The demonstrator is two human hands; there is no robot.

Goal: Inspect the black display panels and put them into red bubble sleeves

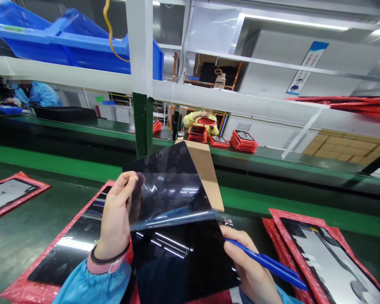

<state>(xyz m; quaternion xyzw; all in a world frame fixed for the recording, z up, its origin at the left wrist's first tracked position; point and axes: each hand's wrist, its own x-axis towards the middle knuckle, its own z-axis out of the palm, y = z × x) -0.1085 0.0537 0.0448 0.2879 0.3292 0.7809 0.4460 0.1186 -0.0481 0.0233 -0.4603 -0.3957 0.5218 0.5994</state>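
A glossy black screen panel (pixel 183 261) is tilted up in front of me. Over its upper part lies a clear protective film (pixel 167 196), whose lower edge is lifted and curled away from the glass. My left hand (pixel 115 217) is closed, pinching the film's left edge between thumb and fingers. At the panel's right edge, my right hand (pixel 248 266) is closed, with a blue pen (pixel 266 261) between its fingers and thumb. The panel's edge rests against those same fingers. Bubble-like marks show under the film near the top corner.
Another screen (pixel 72 245) lies on red bubble wrap at left, and a further one (pixel 9 192) beyond it. Screens on red bubble bags (pixel 332 253) are stacked at right. A wooden board (pixel 207 173) stands behind. Blue bins (pixel 66 46) sit overhead; co-workers (pixel 201 120) work across.
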